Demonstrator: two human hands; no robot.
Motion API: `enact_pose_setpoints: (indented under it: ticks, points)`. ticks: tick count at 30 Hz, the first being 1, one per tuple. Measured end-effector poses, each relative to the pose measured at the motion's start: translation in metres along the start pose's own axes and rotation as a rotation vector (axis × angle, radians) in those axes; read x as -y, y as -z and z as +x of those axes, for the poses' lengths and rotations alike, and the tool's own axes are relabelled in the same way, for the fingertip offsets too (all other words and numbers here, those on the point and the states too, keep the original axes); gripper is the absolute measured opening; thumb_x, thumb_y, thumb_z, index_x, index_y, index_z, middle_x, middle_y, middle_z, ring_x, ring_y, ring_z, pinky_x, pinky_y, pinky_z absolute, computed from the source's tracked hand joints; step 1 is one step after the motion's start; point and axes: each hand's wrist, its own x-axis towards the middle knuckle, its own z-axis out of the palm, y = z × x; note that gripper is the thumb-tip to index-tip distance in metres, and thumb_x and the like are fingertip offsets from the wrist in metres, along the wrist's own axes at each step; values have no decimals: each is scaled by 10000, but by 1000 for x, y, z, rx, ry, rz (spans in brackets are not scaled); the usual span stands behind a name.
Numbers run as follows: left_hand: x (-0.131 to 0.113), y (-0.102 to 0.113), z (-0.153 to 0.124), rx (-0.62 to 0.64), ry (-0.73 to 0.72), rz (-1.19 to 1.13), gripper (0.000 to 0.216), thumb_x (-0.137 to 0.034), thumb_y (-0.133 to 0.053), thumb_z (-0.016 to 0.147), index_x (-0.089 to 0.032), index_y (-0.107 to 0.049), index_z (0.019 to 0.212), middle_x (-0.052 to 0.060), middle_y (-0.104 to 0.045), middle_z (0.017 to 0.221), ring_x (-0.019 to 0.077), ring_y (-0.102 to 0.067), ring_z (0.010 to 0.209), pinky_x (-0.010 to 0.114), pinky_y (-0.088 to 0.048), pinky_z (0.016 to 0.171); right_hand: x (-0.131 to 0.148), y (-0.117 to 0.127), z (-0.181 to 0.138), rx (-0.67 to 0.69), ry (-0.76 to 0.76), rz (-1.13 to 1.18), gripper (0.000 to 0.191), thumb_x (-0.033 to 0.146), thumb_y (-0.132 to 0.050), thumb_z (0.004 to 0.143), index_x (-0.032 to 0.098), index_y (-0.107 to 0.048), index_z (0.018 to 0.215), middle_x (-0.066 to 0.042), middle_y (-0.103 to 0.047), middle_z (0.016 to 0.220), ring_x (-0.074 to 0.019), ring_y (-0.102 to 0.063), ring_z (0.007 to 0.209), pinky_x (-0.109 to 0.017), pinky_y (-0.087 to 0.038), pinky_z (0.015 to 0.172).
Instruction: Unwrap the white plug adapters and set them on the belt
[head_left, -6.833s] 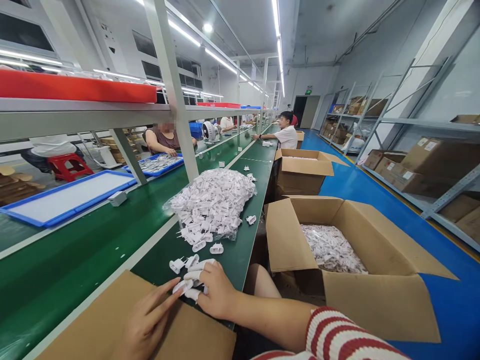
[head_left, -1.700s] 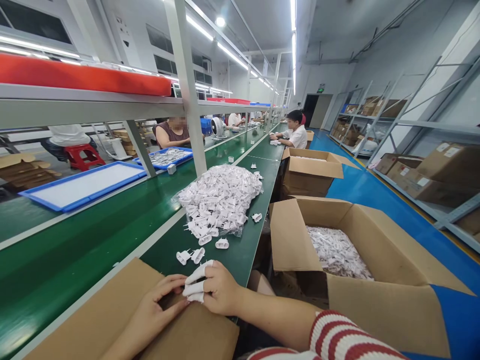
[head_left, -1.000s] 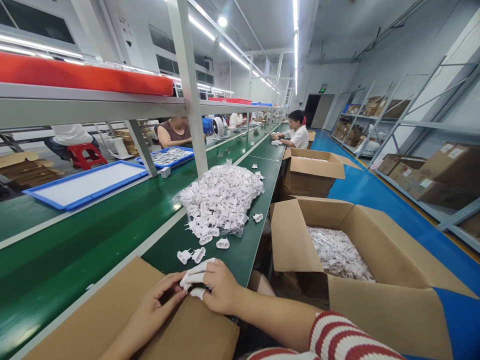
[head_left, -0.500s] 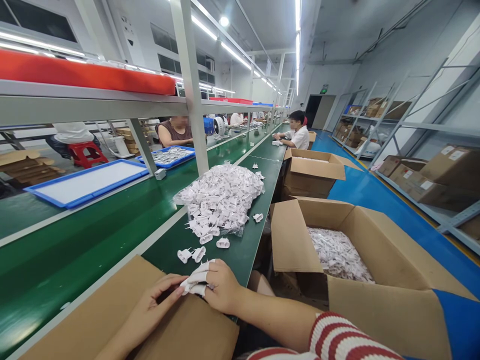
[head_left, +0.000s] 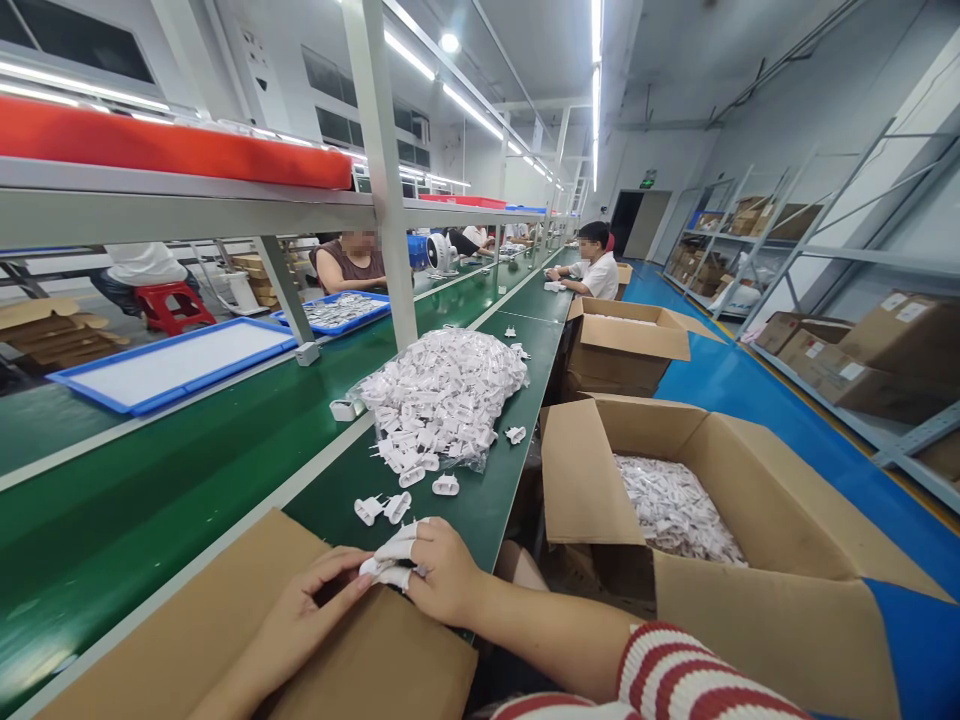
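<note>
My right hand (head_left: 442, 575), with white finger cots on its fingertips, is closed on a small white plug part (head_left: 384, 570) at the near edge of the green bench. My left hand (head_left: 307, 615) rests on a sheet of brown cardboard (head_left: 225, 640), its fingers curled and its fingertips pinching the same part from the left. Two loose white plug parts (head_left: 381, 509) lie just beyond my hands. Farther along lies a large pile of white plug parts (head_left: 442, 395) in clear plastic.
An open cardboard box (head_left: 720, 530) of bagged white parts stands on the floor at my right, another box (head_left: 626, 345) behind it. Small white blocks (head_left: 343, 410) ride the green conveyor (head_left: 150, 490). Blue trays (head_left: 169, 365), seated co-workers (head_left: 592, 265) and shelving (head_left: 862, 330) with cartons surround.
My hands stay together on the part, fingers shifting slightly. The small white blocks on the conveyor have travelled toward me and to the left; a new one has come into view beside the pile.
</note>
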Motion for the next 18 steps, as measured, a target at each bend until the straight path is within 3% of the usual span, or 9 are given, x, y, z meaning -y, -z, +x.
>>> enact_pose_setpoints:
  ticks: [13,18]
  points:
    - [4,1,-2,-5,-14,22,470,-689,-682,902,-276,-844,1057,89,-765,1148,289,-728,1067,341,-581,990,-3,-3,1,83,15,-62,262,366,-689,999,252,-755,1226,-56,-750,936,-210,-681,864,-354,-511,822]
    - [4,4,1,23,-23,19,468,-674,-673,920,-260,-844,1057,85,-768,1100,281,-719,1043,327,-573,972,-8,-6,1,106,23,-74,282,306,-737,923,238,-756,1195,-50,-739,902,-219,-672,842,-371,-506,827]
